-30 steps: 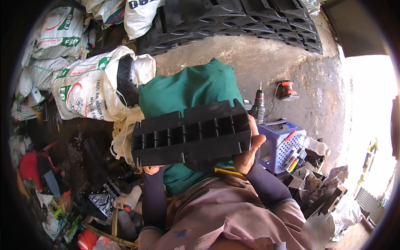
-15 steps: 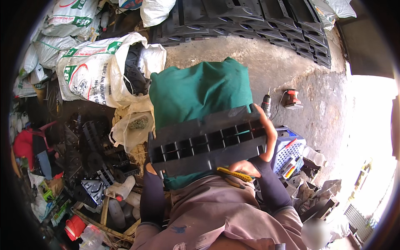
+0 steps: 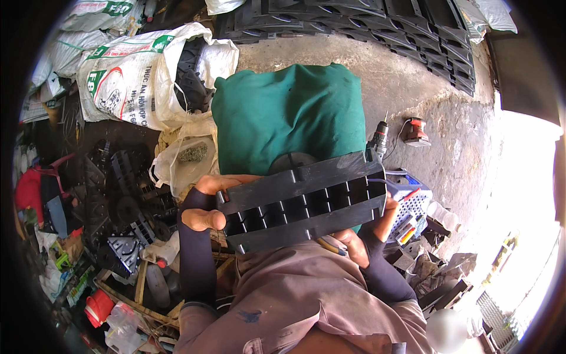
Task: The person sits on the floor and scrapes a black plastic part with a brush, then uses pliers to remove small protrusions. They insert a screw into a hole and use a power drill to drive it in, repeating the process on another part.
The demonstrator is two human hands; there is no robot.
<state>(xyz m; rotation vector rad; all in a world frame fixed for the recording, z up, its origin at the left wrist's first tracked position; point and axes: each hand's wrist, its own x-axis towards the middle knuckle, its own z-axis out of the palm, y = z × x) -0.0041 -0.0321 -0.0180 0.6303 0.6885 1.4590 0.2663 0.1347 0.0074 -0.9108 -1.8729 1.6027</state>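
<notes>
A long black plastic piece (image 3: pixel 303 203) with a row of square cells along its middle is held across my lap, its right end higher than its left. My left hand (image 3: pixel 206 206) grips the left end, thumb on the near side and fingers behind. Around the right end is my right hand (image 3: pixel 359 239), partly hidden under the piece. The yellow utility knife seen earlier by that hand does not show now. Beyond the piece lies a green cloth-covered cushion (image 3: pixel 295 112), with a dark rounded shape (image 3: pixel 292 161) at the piece's far edge.
A drill (image 3: pixel 379 138) and a red sander (image 3: pixel 416 132) lie on the concrete to the right, near a blue perforated basket (image 3: pixel 407 197). Black panels (image 3: pixel 365 29) are stacked at the back. White sacks (image 3: pixel 127 79) and scattered black parts (image 3: pixel 124 212) crowd the left.
The black piece has turned in my hands, showing its cells more openly. My left hand has come into view on its left end. The yellow knife has dropped out of sight.
</notes>
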